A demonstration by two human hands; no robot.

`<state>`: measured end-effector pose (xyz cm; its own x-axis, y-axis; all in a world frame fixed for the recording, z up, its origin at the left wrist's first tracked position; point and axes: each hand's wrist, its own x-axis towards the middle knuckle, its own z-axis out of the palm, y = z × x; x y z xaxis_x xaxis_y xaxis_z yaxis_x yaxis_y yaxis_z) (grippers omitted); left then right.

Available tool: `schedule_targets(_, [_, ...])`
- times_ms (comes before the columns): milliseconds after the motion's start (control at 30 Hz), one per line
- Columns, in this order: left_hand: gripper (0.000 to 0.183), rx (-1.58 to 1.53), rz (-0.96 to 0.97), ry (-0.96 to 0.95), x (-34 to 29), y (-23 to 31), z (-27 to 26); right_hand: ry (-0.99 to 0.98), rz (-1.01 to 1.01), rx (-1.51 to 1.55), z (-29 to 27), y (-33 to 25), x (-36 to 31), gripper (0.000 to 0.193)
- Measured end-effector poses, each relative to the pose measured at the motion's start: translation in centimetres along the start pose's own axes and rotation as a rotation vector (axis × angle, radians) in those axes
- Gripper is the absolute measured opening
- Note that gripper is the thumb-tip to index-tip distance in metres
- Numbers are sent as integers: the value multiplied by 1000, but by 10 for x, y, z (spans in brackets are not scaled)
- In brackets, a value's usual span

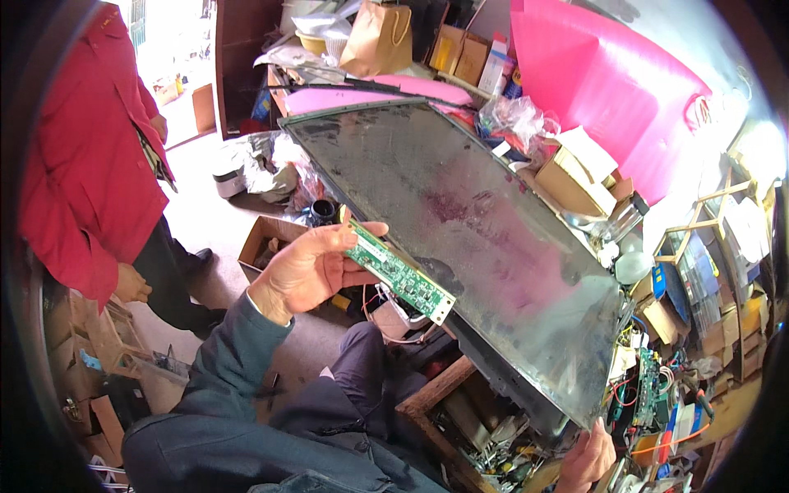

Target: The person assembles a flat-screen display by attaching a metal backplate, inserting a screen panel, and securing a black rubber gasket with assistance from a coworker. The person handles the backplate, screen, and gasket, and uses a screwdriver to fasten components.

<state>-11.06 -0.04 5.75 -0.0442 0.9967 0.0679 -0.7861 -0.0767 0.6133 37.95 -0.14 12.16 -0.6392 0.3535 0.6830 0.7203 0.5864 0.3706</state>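
Note:
My left hand [300, 273] pinches one end of a long, narrow green circuit board [400, 281], which slants down to the right. Small chips and a white label show on its face. Behind the board, a large dark TV panel [485, 222] lies tilted, its dusty glass smeared and reflecting pink. At the panel's lower right corner, my right hand [588, 457] grips the edge between thumb and fingers. That hand is cut off partly by the picture's lower edge.
A person in a red coat [90, 156] stands at left. Below the panel, a wooden-framed drawer [440, 394] holds loose tools. Wires and another circuit board [648, 390] crowd the right side. Cardboard boxes [575, 177] and a pink sheet [608, 90] stand behind; an open carton [265, 238] sits on the floor.

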Motion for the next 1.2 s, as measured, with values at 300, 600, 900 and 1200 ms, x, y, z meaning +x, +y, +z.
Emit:
schedule_targets(300, [32, -49, 69, 60, 3, -9, 3, 611, 1681, 1478, -7, -42, 70, 27])
schedule_targets(600, [30, -10, 71, 133, 6, -14, 8, 190, 1555, 1838, 50, 22, 39, 25])
schedule_targets(900, [30, -25, 26, 69, 2, -14, 24, 326, 1338, 1979, 28, 21, 31, 42])
schedule_targets(1200, [51, -93, 106, 5, -5, -19, 43, 434, 1279, 1824, -3, 20, 18, 49])
